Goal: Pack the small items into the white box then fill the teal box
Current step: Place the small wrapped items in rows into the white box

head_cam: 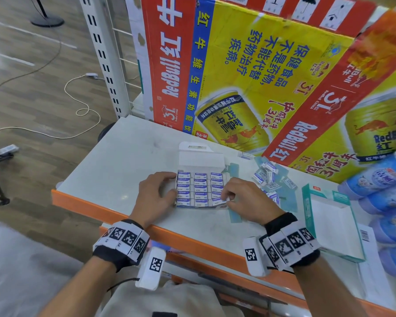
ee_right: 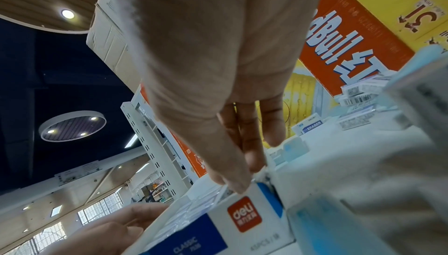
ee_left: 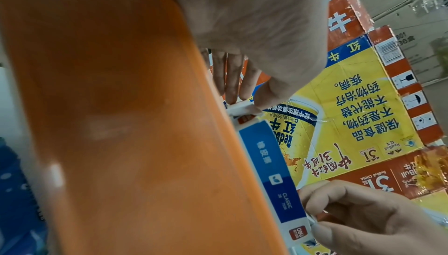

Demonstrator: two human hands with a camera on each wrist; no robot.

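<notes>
Head view: white box (head_cam: 200,191), lying open on the table (head_cam: 124,156), holds three columns of erasers (head_cam: 201,187). Left hand (head_cam: 156,197) grips its left wall; right hand (head_cam: 245,202) pinches the near-right corner. Filling appears nearly complete; next, add loose erasers (head_cam: 266,177) or close the lid, then fill the teal box (head_cam: 329,220), well apart to the right.

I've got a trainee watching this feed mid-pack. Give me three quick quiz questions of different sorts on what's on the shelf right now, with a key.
1. True or false: the white box already holds rows of erasers.
2. Multiple choice: where does the teal box lie? A) left of the white box B) right of the right hand C) on top of the white box
3. Fill in: the left hand grips the white box's ___ edge.

Key: 1 true; 2 B; 3 left. Loose erasers lie on the shelf beyond the right hand, which pinches at the white box's near right corner.
</notes>
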